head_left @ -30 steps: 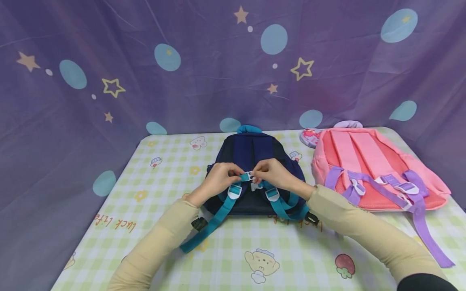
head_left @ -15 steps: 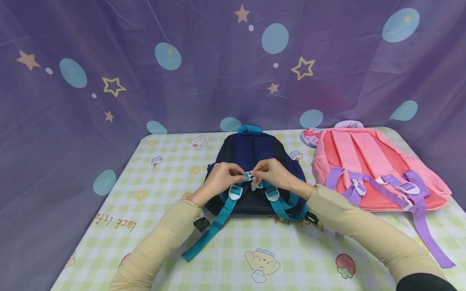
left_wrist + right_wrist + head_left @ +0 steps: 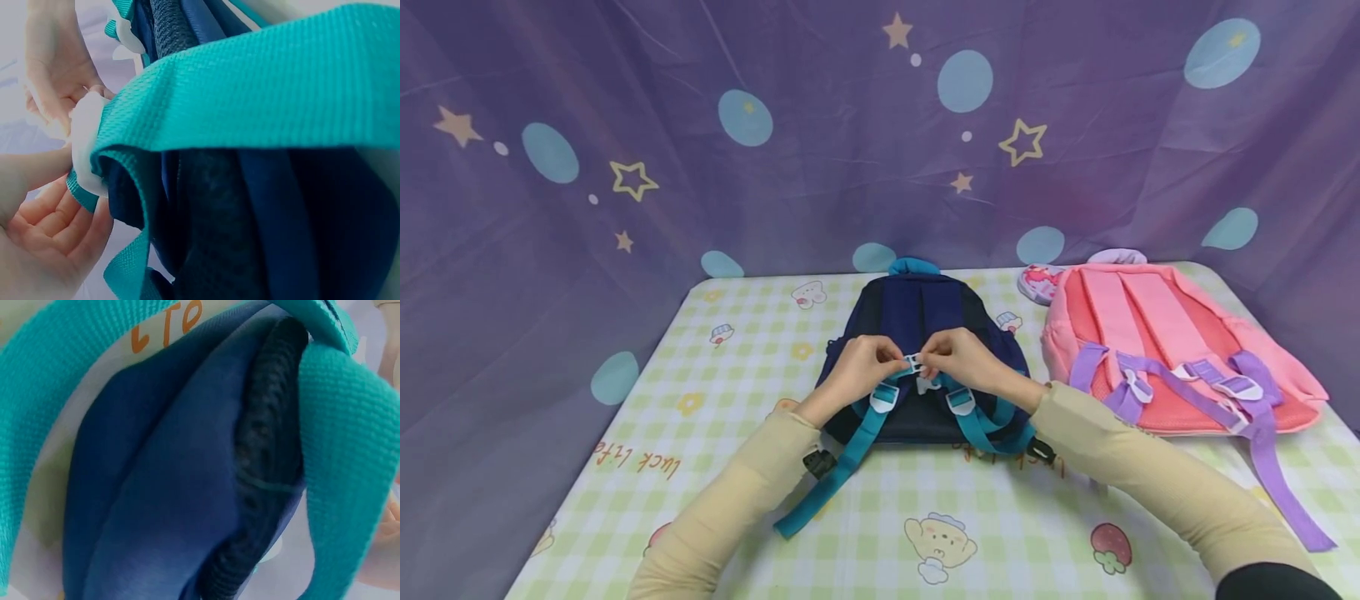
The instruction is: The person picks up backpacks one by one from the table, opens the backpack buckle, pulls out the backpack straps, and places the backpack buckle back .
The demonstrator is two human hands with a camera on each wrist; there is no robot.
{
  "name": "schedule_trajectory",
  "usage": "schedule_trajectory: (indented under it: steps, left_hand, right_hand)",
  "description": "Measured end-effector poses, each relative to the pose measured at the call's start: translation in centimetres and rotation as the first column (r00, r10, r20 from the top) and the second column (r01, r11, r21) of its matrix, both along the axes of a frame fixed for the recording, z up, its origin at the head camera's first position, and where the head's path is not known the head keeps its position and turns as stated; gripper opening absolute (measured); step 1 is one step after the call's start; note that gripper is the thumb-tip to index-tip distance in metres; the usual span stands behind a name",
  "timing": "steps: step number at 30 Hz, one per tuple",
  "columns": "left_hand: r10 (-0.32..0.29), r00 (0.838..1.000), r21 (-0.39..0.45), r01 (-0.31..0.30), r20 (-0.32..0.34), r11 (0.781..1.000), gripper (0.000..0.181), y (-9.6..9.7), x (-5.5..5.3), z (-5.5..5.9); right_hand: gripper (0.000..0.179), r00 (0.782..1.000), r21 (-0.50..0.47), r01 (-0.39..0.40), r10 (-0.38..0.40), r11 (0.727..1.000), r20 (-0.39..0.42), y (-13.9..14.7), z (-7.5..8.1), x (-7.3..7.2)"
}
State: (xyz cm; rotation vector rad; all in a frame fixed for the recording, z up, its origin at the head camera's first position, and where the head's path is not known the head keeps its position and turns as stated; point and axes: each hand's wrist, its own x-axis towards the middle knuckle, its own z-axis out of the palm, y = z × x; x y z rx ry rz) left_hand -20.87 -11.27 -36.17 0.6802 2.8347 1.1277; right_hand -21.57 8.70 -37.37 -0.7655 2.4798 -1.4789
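Observation:
A navy backpack (image 3: 922, 304) lies with its strap side up and its teal handle away from me. Above its middle, my left hand (image 3: 856, 368) pinches a short teal strap at the left side of a small white buckle (image 3: 914, 363). My right hand (image 3: 964, 360) pinches the same buckle from the right, its fingertips covering that end. Just below hangs another white clip piece (image 3: 928, 384). White strap adjusters (image 3: 883, 397) sit on the teal shoulder straps. In the left wrist view, a teal strap (image 3: 262, 87) and a white adjuster (image 3: 89, 144) partly hide the fingers.
To the right lies a pink backpack (image 3: 1142, 333) with purple straps (image 3: 1270, 467) trailing toward the front. A checked cloth (image 3: 760, 333) covers the table, and a purple curtain (image 3: 820, 200) hangs behind. A loose teal strap end (image 3: 820, 500) and a black clip (image 3: 818, 462) lie by my left forearm.
My left fingertips have shifted slightly right, closer to the buckle, covering more of its teal strap. The loose teal strap end has slid a little toward the front. My right hand stays put.

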Motion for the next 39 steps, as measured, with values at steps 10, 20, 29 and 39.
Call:
schedule_trajectory:
  steps: [10, 20, 29, 39]
  left_hand:
    - [-0.037, 0.999, 0.016, 0.038, -0.018, 0.999, 0.008, -0.2, 0.5, -0.2]
    - [-0.107, 0.992, -0.040, 0.104, -0.063, 0.994, 0.008, -0.3, 0.8, -0.6]
    - [-0.185, 0.982, -0.037, 0.183, -0.047, 0.982, 0.006, -0.7, 0.8, -0.6]
    - [-0.214, 0.975, 0.044, 0.211, 0.063, 0.976, 0.004, -1.6, 0.6, -0.2]
  right_hand:
    - [0.015, 0.999, -0.012, 0.032, -0.032, 0.999, 0.000, -0.1, 0.1, 0.3]
    - [0.015, 0.995, -0.038, 0.067, -0.064, 0.997, 0.074, -0.2, -0.2, 0.3]
    - [0.015, 0.991, -0.032, 0.082, -0.079, 0.996, 0.106, -0.1, -0.3, 0.2]
    - [0.015, 0.996, 0.003, 0.049, -0.049, 0.999, 0.072, 0.8, -0.9, 0.0]
